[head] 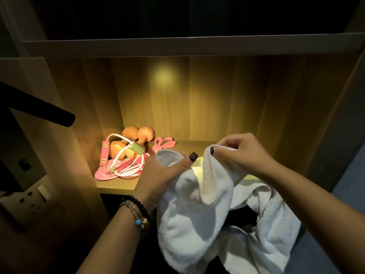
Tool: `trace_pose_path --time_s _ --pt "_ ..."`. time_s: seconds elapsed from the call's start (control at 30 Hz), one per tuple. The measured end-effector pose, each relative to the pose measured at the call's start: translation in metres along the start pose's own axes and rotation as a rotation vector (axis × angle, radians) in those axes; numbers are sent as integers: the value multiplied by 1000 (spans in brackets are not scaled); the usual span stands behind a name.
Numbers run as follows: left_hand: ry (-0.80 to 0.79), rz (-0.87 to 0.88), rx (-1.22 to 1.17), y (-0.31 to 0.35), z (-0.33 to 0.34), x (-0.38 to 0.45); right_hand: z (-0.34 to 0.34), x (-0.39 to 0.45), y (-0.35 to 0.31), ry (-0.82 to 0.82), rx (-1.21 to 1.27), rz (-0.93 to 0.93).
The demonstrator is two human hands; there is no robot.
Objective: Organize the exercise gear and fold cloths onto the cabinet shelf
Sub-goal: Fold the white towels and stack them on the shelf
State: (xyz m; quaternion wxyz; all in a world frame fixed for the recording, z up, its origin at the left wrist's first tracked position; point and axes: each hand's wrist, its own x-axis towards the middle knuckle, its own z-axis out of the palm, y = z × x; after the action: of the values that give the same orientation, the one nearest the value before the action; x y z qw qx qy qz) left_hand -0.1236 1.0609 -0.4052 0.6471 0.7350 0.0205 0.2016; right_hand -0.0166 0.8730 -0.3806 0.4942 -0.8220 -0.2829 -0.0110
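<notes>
A white towel hangs crumpled in front of the lit cabinet shelf. My left hand grips one upper edge of it, and my right hand pinches another edge, lifted a little higher. On the shelf's left side lie two orange dumbbells, a pink and white jump rope draped over them, and a pink resistance band behind the towel's corner.
The shelf above overhangs the compartment. A dark rod juts in from the left beside the cabinet's side wall. More white cloth trails down at the lower right. Blue floor shows at the far right.
</notes>
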Motion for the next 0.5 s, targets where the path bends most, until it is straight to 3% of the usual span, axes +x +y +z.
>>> trace_pose_path --time_s 0.17,0.27,0.37,0.43,0.5 --pt "-196 -127 197 -8 19 2 -2 2 -3 -191 133 70" --pt "-128 -91 265 -12 30 1 -2 3 2 -245 216 102" --pt "-7 -52 174 -14 29 0 -10 1 14 -268 210 94" --pt "101 -59 56 -16 23 1 -12 -2 24 -308 77 60" --pt "186 -104 -98 -15 16 -1 -5 -5 33 -328 -207 -7"
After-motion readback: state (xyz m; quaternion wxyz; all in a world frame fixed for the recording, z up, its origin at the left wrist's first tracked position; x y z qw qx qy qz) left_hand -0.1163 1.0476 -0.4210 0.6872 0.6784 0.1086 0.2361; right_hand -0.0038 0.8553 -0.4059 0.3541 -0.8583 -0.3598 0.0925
